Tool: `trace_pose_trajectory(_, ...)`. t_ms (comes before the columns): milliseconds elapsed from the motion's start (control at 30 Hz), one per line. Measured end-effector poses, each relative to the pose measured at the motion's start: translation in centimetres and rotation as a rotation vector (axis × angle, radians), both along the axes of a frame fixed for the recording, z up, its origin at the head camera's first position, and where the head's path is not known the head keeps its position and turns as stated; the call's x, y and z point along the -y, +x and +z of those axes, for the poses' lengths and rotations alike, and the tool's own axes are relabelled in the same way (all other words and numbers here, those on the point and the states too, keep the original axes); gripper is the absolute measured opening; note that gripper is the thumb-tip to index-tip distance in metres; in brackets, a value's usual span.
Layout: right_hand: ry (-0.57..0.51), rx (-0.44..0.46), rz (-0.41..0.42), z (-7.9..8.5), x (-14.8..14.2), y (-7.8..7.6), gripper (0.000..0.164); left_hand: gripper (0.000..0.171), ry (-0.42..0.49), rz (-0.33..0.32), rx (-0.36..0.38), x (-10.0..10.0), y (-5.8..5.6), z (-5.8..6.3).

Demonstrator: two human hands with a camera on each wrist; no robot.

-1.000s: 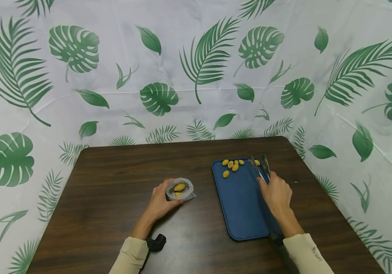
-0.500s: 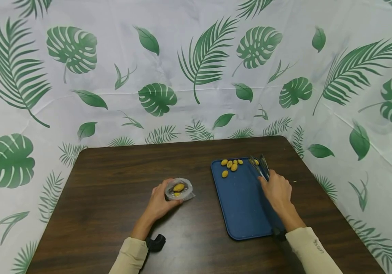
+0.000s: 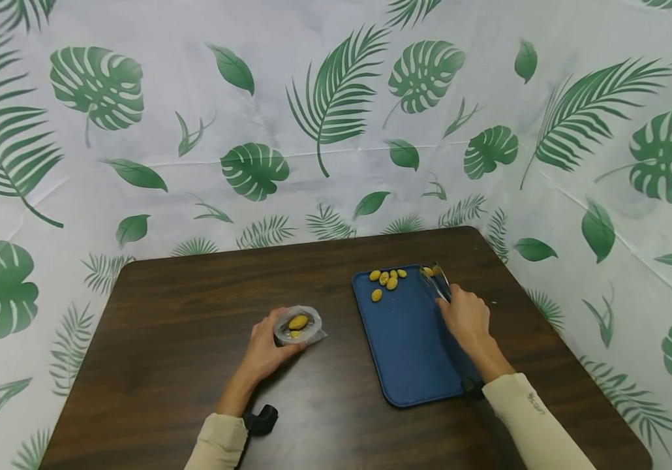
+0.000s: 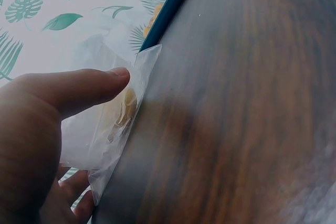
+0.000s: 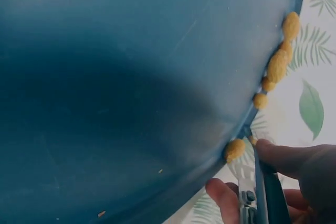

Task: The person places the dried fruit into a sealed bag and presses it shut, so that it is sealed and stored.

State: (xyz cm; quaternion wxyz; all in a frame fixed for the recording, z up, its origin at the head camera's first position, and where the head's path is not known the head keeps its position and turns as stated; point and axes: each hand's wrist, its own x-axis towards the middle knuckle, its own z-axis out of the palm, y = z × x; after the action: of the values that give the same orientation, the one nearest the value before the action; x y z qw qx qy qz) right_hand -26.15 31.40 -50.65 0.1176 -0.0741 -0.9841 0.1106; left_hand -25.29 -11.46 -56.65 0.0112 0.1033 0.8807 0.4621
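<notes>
My left hand (image 3: 265, 349) holds a clear plastic bag (image 3: 314, 330) upright on the table, fingers and thumb around its sides. The bag's mouth is open, and oval yellow pieces (image 3: 298, 322) lie inside. In the left wrist view my thumb presses along the bag (image 4: 94, 135). My right hand (image 3: 470, 320) grips metal tongs (image 5: 248, 198) over the far right corner of the blue tray (image 3: 412, 352). The tongs' tips stand around a yellow piece (image 5: 234, 150) at the tray's edge; whether they touch it I cannot tell. Several more yellow pieces (image 3: 391, 283) lie at the far left of the tray.
The brown wooden table (image 3: 195, 294) carries the tray on its right side. A leaf-printed white cloth (image 3: 336, 183) hangs behind the table and along its right side. A black strap mount (image 3: 262, 421) sits on my left wrist. Small crumbs (image 5: 101, 213) dot the tray.
The tongs' arms have drawn closer together at the tray's far right corner. My left hand stays on the bag. The head view has turned slightly, shifting the scene to the left.
</notes>
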Motion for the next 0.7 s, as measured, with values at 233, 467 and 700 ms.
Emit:
trace_pose_trajectory(233,-0.023,0.050,0.006,-0.12,-0.05,-0.23,0.042,0.076,0.013,-0.012,-0.063,-0.08,0.12,-0.21)
trace_pose_trajectory(467,-0.022,0.013,0.013,-0.16,-0.13,-0.14,0.026,0.076,0.015,-0.017,-0.112,-0.22,0.34,-0.49)
trace_pose_trajectory(700,-0.041,-0.002,0.026,-0.03,-0.19,0.04,0.024,0.077,0.012,-0.019,-0.087,-0.18,-0.07,-0.39)
